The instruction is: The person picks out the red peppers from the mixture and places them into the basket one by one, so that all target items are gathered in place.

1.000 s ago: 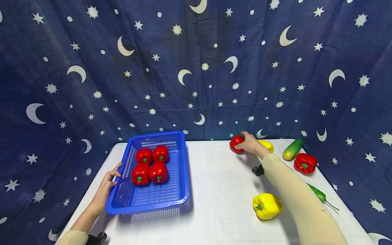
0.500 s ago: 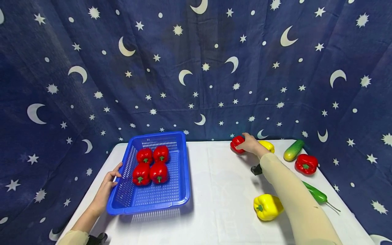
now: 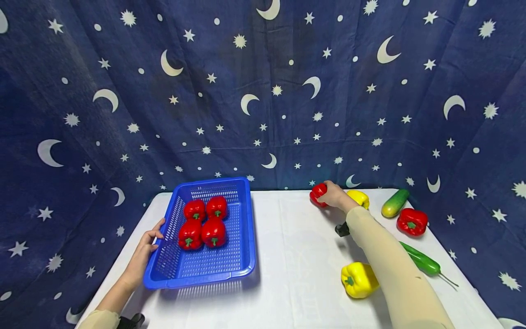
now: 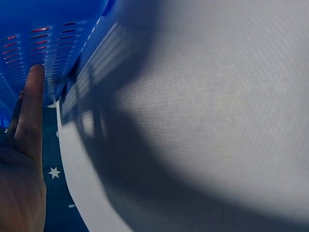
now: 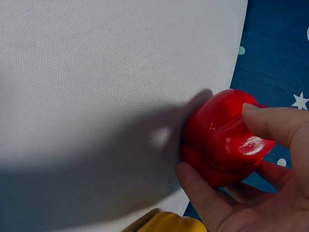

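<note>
My right hand (image 3: 334,195) grips a red bell pepper (image 5: 222,137) at the back edge of the table. In the right wrist view, the thumb lies on one side of it and the fingers curl around the other. My left hand (image 3: 141,253) rests against the left side of a blue plastic basket (image 3: 199,277). The left wrist view shows a straight finger (image 4: 34,87) touching the slotted outer wall. Inside the basket sit several red bell peppers (image 3: 214,232), grouped toward the left. A yellow pepper (image 3: 358,197), partly hidden by the right wrist, lies just right of the gripped one.
A green-and-yellow cucumber-shaped vegetable (image 3: 395,203) and another red bell pepper (image 3: 412,222) lie at the right edge. Nearer are a long green chili pepper (image 3: 425,262) and a yellow bell pepper (image 3: 359,279), both partly behind the right sleeve. A starry curtain (image 3: 263,114) hangs behind.
My right fingers have drawn in tighter around the red bell pepper. The right forearm has swung slightly left, showing more of the green chili pepper. The left hand stays at the basket.
</note>
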A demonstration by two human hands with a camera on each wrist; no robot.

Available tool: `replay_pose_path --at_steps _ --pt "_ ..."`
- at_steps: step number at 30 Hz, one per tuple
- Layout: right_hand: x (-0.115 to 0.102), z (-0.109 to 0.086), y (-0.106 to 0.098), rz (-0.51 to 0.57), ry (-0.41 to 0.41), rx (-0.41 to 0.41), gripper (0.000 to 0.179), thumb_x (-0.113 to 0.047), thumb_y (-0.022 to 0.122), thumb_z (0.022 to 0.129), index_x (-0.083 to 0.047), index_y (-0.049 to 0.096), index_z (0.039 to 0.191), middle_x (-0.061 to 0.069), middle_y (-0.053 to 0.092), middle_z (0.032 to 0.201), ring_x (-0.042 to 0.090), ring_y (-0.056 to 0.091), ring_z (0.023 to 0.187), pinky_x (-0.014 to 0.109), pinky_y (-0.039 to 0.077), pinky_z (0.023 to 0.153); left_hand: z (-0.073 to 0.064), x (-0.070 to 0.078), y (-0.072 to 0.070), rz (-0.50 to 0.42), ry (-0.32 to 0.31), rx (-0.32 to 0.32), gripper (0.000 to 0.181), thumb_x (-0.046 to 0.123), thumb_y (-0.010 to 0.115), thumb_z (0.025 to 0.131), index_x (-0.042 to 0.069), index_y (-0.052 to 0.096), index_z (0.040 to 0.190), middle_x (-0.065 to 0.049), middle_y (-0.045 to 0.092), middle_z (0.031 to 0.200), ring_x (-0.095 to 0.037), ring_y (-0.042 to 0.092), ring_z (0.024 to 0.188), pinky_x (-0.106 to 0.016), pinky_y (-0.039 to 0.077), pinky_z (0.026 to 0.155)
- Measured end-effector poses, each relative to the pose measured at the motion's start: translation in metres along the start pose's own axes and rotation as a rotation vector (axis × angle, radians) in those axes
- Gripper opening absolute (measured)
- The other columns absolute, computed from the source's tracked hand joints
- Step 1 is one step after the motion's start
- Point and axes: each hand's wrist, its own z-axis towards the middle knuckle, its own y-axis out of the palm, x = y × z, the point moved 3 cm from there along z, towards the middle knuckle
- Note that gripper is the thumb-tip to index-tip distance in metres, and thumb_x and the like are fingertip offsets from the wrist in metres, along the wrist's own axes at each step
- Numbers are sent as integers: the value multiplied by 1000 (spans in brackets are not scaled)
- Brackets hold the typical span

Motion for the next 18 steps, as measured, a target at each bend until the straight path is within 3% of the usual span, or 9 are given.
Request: replay_pose_path --at_steps 11,18 --pt "1 0 1 -16 -18 -2 82 -8 70 92 7 20 155 33 38 150 48 40 133 57 39 108 -1 0 1 -10 -12 -12 22 -8 25 98 -7 36 117 -9 21 169 3 23 145 -13 24 105" --pt "-4 -8 1 -24 -73 -69 79 -10 71 92 2 25 155 29 41 149 46 42 131 58 42 105 -1 -1 0 -35 -10 -12 22 -9 24 98 -8 35 117 -10 20 170 0 22 147 -13 26 104"
